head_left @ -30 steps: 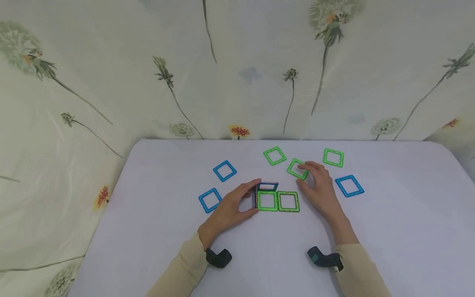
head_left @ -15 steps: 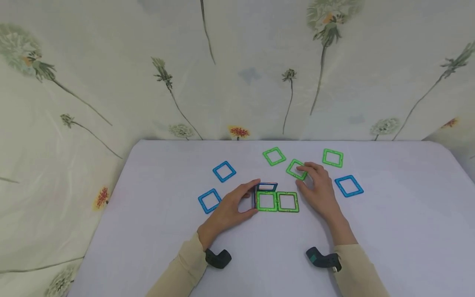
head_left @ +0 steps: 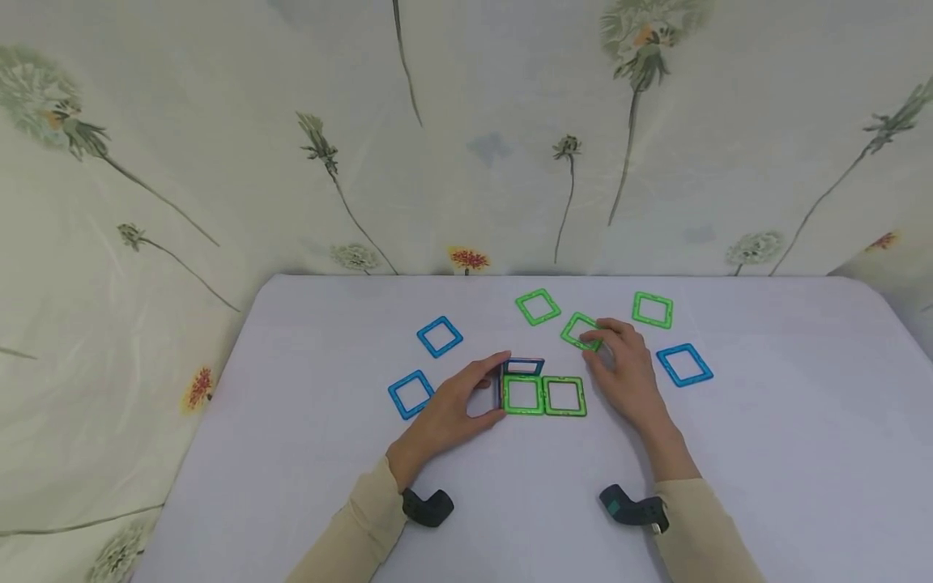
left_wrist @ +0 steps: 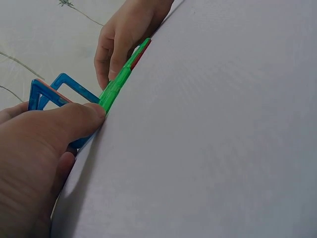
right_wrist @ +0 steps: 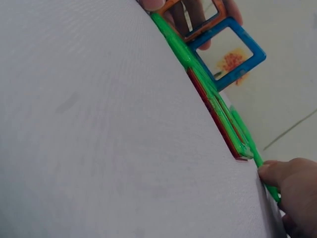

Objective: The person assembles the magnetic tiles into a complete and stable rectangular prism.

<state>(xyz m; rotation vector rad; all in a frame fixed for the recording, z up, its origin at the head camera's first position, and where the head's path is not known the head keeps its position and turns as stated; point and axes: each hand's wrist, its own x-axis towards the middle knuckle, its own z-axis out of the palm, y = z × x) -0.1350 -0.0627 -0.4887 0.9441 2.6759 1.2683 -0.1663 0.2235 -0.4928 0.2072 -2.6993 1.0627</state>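
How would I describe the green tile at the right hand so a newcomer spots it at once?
On the white table, find the joined tiles at the left hand. Just beyond them is the loose green tile, a hollow square. Among three loose green ones it is the middle, left to right, and the only one that the right hand touches.

You have green squares (head_left: 651, 324), one with a red edge (right_wrist: 218, 115), and blue squares (head_left: 696, 380), one showing orange, on a white table (head_left: 328, 372). Your sleeves (head_left: 350, 522) are beige, wrist cameras (head_left: 430, 510) black. Your pale backdrop (head_left: 452, 57) bears grey-green dandelions (head_left: 645, 61) and orange-red flowers (head_left: 469, 258).
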